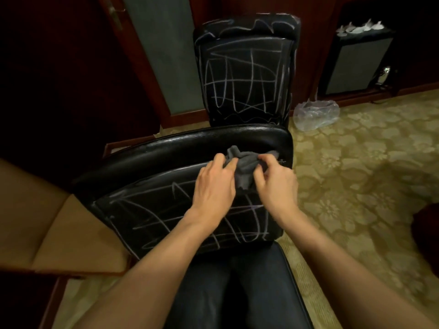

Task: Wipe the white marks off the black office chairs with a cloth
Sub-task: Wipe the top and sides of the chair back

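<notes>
At frame centre, a grey cloth (247, 166) lies bunched on the near chair (166, 181), just below its top edge. Left hand (213, 184), at 9 o'clock of the cloth, pinches its edge with curled fingers (231, 163). Right hand (276, 184), at 3 o'clock, grips the cloth likewise. White marks (166, 217) cover the chair at 6 o'clock. A far chair (244, 74) at 12 o'clock is also marked.

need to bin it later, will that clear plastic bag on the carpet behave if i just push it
Probably not. The clear plastic bag looks thin and crumpled, slumped with no firm shape, so it would likely crush or skid lightly over the carpet rather than slide tidily. What it holds, if anything, cannot be told.
</notes>
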A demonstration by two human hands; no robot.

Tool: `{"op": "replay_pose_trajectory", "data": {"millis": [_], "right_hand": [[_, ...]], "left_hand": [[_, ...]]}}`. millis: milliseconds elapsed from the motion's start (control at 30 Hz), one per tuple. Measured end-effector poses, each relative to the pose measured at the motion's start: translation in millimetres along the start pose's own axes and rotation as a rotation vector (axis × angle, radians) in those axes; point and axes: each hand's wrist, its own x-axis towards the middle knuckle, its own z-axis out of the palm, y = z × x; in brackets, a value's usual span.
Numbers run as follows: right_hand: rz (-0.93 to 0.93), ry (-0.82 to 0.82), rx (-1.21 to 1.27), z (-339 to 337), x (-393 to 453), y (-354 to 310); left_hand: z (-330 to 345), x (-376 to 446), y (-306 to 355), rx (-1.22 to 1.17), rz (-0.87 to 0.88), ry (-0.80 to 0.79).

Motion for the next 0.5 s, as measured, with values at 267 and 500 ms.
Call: {"op": "replay_pose_trajectory", "data": {"millis": [267, 500], "right_hand": [[-0.167, -0.149, -0.11, 23.0, -4.4, -48.5], [0.038, 0.048, -0.196, -28.7, -0.2, 10.4]], "left_hand": [[-14.5, -25.2, -45.7, -0.045, -0.167, 0.143], [26.4, 5.8, 28.7, -0.166, -0.01, 0.1]]}}
